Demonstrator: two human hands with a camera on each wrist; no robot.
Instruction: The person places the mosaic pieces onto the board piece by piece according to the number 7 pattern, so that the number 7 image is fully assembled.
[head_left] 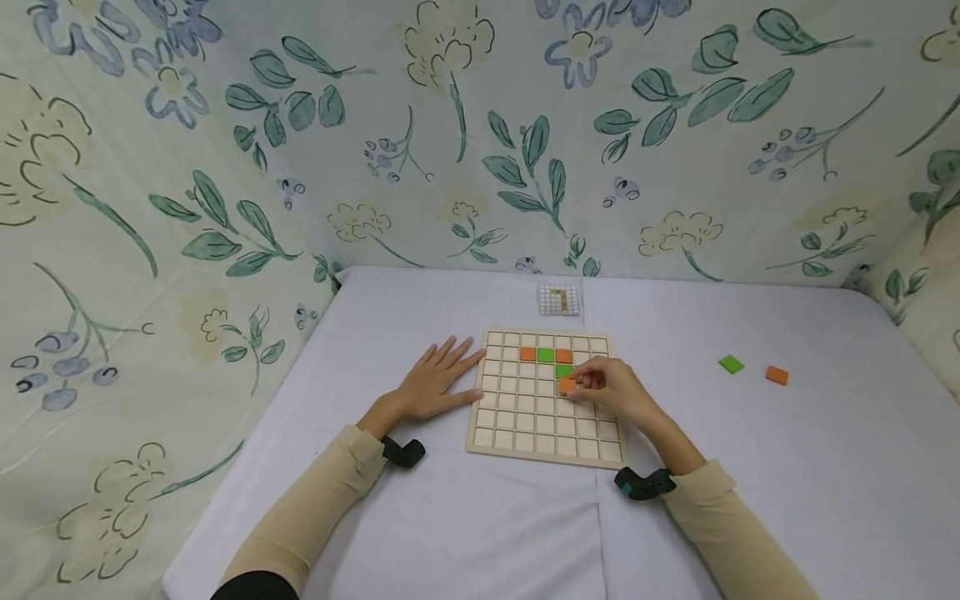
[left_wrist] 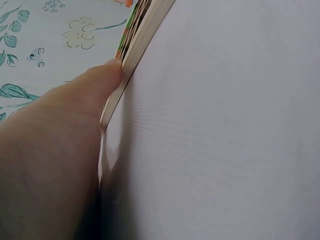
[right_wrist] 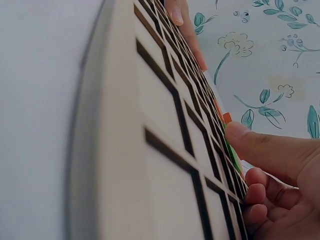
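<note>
A wooden grid board [head_left: 546, 459] lies on the white-covered table. In its upper rows, an orange tile [head_left: 528, 354], a green tile [head_left: 546, 355] and another orange tile [head_left: 564, 356] form a line. A second green tile [head_left: 564, 371] sits below the right end of that line. My right hand [head_left: 617, 388] pinches an orange square tile [head_left: 567, 387] just under it, close over the board; its edge also shows by the thumb [right_wrist: 240, 134] in the right wrist view. With fingers spread, my left hand [head_left: 435, 383] touches the board's left edge, its thumb [left_wrist: 107, 75] on the frame.
A loose green tile [head_left: 731, 364] and a loose orange tile [head_left: 777, 375] lie on the table to the right of the board. Behind the board is a small card [head_left: 558, 300] printed with a coloured grid pattern. Flowered cloth [head_left: 465, 192] hangs at the back and sides.
</note>
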